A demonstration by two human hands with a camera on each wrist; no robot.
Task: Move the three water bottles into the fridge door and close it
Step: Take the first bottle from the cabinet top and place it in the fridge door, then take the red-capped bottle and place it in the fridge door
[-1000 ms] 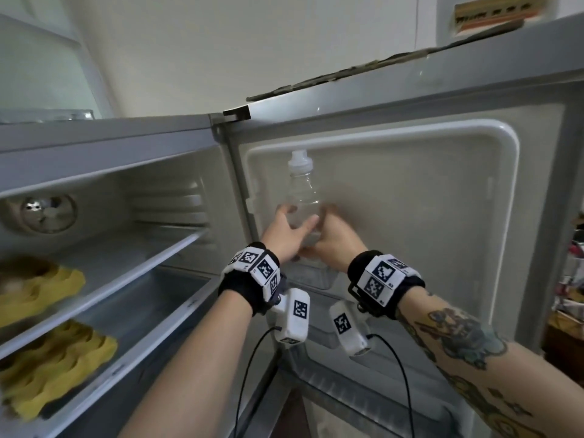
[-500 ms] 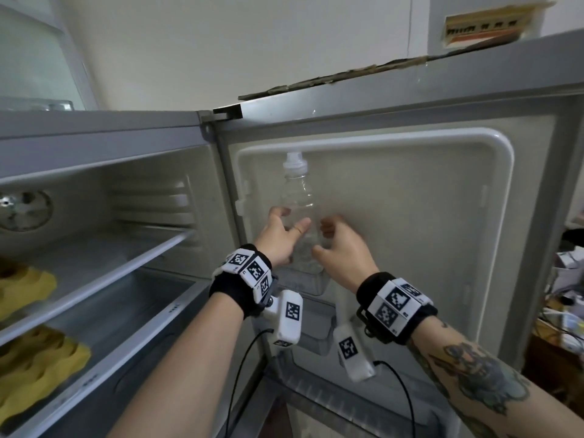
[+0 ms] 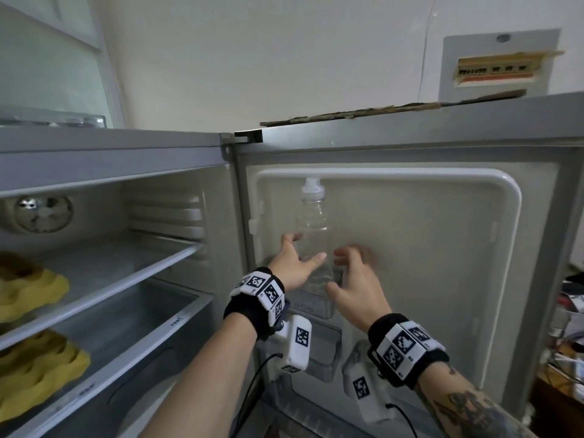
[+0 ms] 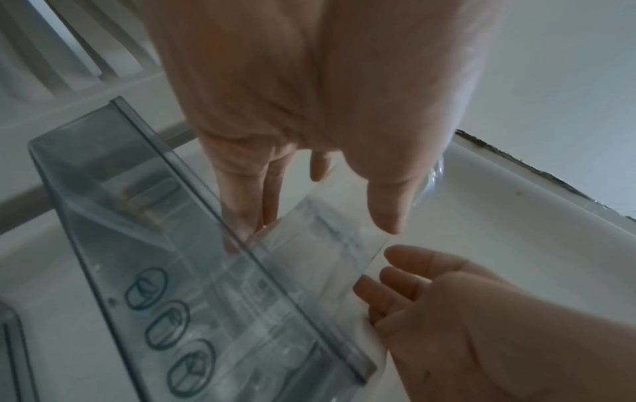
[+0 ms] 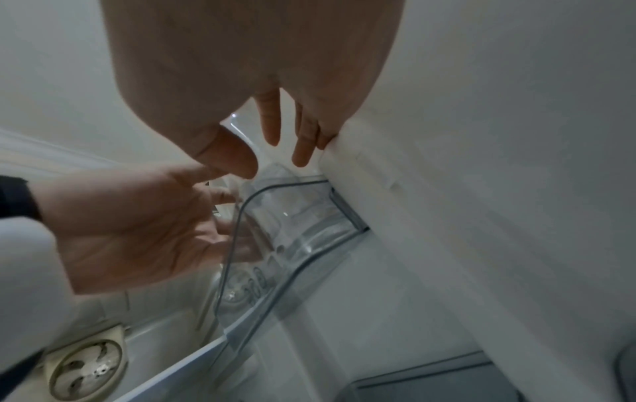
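Observation:
One clear water bottle with a white cap stands upright in the tinted door bin at the hinge side of the open fridge door. My left hand is spread around the bottle's left side, fingers straight, thumb in front of it. The left wrist view shows the bottle between the straight fingers and thumb, inside the bin. My right hand hovers just right of the bottle, fingers relaxed, holding nothing. No other bottle is in view.
Fridge shelves on the left hold yellow egg trays, with a fan above them. A lower door bin sits under the hands. Cardboard lies on top of the door. Clutter stands at the far right.
Both hands held the bottle a second ago. The bottle now stands in the bin, the right hand has come off it, and the left hand's fingers have spread.

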